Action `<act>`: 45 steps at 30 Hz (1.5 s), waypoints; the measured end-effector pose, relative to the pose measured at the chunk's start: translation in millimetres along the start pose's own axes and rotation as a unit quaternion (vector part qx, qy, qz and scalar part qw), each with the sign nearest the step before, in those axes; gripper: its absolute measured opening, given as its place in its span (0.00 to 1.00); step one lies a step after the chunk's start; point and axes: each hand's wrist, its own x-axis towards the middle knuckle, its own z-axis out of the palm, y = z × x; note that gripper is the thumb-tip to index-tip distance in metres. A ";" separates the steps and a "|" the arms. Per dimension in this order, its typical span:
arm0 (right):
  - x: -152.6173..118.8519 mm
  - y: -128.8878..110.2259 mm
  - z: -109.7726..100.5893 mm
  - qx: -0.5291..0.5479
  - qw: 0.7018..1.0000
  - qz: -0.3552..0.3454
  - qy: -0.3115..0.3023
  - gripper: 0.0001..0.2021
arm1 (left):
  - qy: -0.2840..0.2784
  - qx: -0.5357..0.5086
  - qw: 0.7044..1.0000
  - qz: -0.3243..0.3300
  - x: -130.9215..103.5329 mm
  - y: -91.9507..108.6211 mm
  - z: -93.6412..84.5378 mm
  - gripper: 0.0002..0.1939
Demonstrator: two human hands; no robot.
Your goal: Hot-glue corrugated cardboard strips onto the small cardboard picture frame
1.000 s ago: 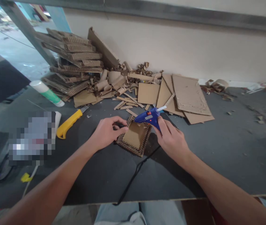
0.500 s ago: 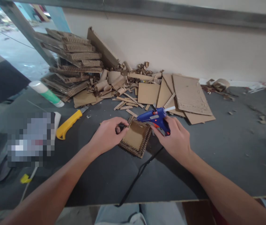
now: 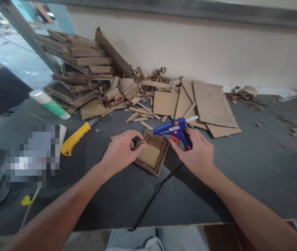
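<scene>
Square brown cardboard frame at frame centre, its left edge pinched by left hand; right hand fingers clamp blue glue gun.

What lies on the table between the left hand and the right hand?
In the head view, the small cardboard frame lies between the left hand and the right hand, which holds the blue glue gun.

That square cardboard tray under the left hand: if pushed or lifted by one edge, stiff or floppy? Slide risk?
The cardboard tray is probably light and fairly stiff: a flat panel rimmed with corrugated strips. It likely slides easily on the smooth grey table, which may be why the left hand pins its edge. The rim strips look glued on, so they may peel if pinched.
</scene>
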 end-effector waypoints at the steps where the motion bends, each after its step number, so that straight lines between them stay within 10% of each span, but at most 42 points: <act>1: 0.2 0.0 0.0 -0.001 1.000 0.002 0.001 0.16 | -0.002 -0.001 1.000 0.006 -0.1 -0.2 -0.2 0.16; 45: 9.0 5.6 -1.3 0.126 0.963 0.230 -0.067 0.23 | -0.072 0.079 0.990 0.093 -4.8 -2.0 -9.0 0.21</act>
